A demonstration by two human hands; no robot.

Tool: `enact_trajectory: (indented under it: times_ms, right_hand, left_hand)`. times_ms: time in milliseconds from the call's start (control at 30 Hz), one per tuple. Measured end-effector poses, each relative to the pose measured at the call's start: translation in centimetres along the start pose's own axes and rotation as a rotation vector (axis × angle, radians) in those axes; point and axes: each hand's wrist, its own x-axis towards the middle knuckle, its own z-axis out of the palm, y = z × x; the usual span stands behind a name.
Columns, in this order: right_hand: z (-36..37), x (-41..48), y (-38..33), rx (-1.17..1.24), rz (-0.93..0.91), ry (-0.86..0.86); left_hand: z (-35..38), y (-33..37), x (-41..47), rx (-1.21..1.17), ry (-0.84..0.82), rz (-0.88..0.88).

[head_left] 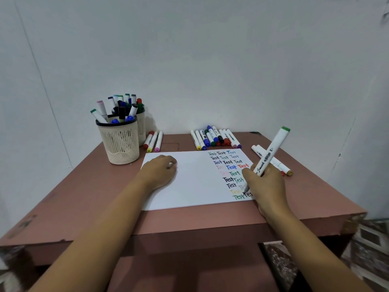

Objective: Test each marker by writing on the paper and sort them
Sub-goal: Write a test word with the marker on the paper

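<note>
A white marker point(271, 151) with a green end cap stood tilted in the right hand point(266, 186), fingers wrapped round its barrel, tip on the paper point(189, 186) among rows of coloured "Test" words. The left hand point(159, 170) rested on the sheet, fingers curled; whether it held anything could not be told. More markers point(214, 138) lay along the counter's point(94, 197) far edge, beside two filled cups point(120, 142).

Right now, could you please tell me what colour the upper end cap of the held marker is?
Green; the cap shows best in the head view.
</note>
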Motion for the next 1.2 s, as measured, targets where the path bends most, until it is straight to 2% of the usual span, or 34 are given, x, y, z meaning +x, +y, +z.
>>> enact_trajectory:
  times_ms: [200,333,500,700,800,967,1200]
  right_hand:
    - [0.1,1.4,-0.2,0.051,0.096,-0.077]
    - [-0.1,2.2,-0.8,0.04,0.139,-0.129]
    - [0.9,3.4,-2.7,0.141,0.088,-0.132]
    - [4.8,4.8,-5.7,0.329,0.17,-0.18]
    - [6.9,5.6,-6.0,0.305,0.229,-0.189]
    - [9.0,6.2,-5.8,0.407,0.194,-0.237]
    - [9.6,5.8,-4.9,0.372,0.122,-0.292]
  left_hand:
    - [-0.5,0.9,-0.1,-0.09,0.101,0.006]
    - [-0.3,0.8,0.0,0.03,0.124,0.016]
    - [-0.7,1.5,-0.1,0.001,0.304,0.051]
    - [-1.4,2.8,-1.1,-0.112,0.208,0.08]
    - [-1.4,3.1,-1.2,-0.253,0.123,0.083]
    - [-0.8,2.3,-0.5,-0.265,0.108,0.136]
    - [-0.6,2.1,-0.1,-0.378,0.181,0.062]
